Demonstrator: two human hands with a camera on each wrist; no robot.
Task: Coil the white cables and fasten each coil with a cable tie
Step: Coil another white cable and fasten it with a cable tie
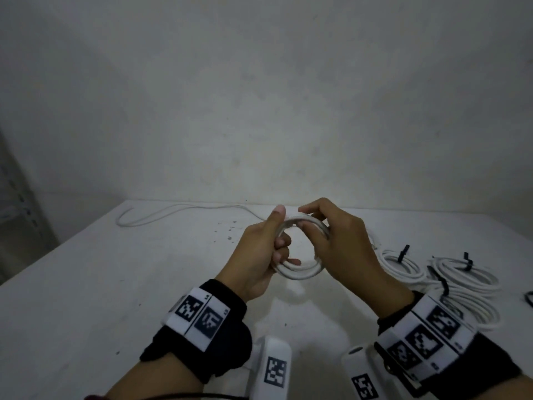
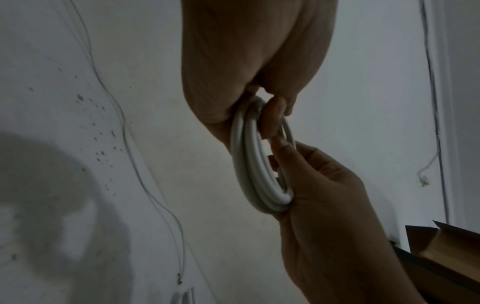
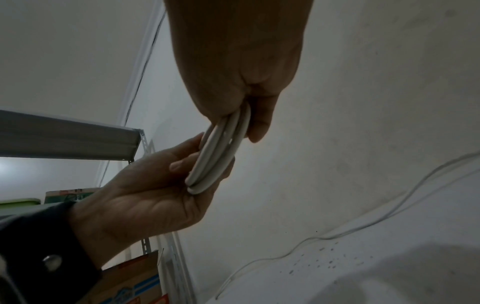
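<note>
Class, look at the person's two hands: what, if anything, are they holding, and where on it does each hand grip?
Both grip one white cable coil: the left hand its left side, the right hand its right side.

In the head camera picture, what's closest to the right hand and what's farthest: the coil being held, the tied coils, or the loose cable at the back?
1. Held coil: in the right hand itself, shared with the left hand.
2. Tied coils: on the table just right of that hand.
3. Loose cable: far back left on the table.
</note>
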